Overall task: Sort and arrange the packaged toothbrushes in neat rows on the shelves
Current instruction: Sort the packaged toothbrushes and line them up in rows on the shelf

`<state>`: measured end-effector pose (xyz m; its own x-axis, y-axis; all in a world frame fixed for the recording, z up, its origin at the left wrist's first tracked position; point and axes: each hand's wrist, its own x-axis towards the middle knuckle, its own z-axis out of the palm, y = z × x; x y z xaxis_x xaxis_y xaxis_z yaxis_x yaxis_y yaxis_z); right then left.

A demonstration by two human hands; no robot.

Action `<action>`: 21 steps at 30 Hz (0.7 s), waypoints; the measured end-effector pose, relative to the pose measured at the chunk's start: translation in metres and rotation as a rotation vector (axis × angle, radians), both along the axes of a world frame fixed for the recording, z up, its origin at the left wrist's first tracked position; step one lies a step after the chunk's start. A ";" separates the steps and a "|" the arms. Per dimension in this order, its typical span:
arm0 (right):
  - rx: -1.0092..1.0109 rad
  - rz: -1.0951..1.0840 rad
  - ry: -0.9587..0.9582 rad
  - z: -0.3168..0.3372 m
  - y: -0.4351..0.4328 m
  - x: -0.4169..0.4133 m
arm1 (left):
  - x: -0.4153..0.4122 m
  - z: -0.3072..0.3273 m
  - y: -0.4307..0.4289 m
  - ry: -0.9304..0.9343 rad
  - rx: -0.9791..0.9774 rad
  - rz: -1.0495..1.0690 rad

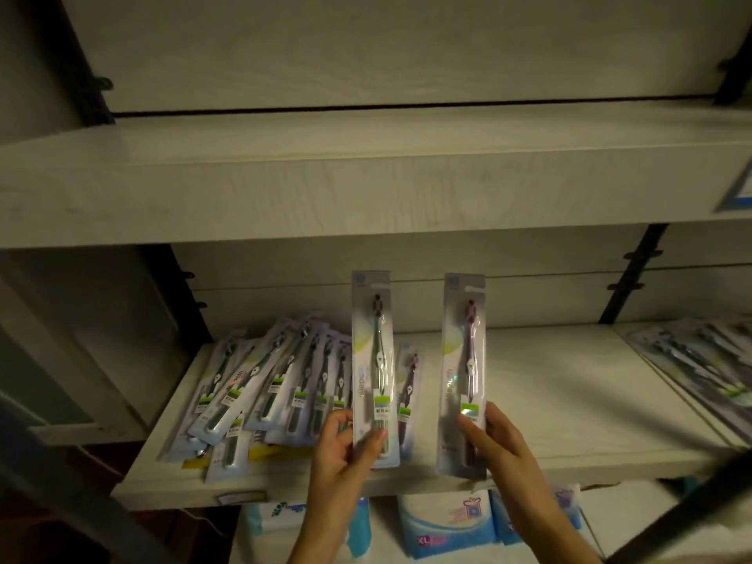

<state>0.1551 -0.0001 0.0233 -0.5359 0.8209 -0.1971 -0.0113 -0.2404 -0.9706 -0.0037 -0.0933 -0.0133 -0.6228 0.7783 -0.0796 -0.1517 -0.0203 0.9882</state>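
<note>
My left hand [346, 445] grips the lower end of a packaged toothbrush with a dark green handle [373, 360], held upright in front of the middle shelf [569, 400]. My right hand [494, 437] holds a second pack with a purple handle [464, 368], also upright, a little to the right. Behind and left of the hands, a loose pile of toothbrush packs [264, 384] lies fanned out on the shelf. One more purple pack [409, 384] lies flat between the two held ones.
The wide upper shelf board [366, 177] overhangs the work area. More toothbrush packs [704, 360] lie on the neighbouring shelf at the right. Blue and white soft packages [447, 527] sit on the shelf below. Black brackets [635, 274] stand at the back.
</note>
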 end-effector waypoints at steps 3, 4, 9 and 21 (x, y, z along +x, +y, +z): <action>0.004 -0.018 0.022 0.006 -0.002 0.021 | 0.015 -0.001 0.006 0.031 0.018 -0.068; 0.012 -0.022 0.031 0.005 -0.001 0.030 | 0.022 0.001 0.009 0.029 0.025 -0.088; 0.037 -0.040 0.007 0.006 0.009 0.082 | 0.077 0.008 0.022 0.034 0.052 -0.152; 0.129 0.008 -0.027 0.011 0.082 0.280 | 0.289 0.016 0.097 0.026 0.047 -0.084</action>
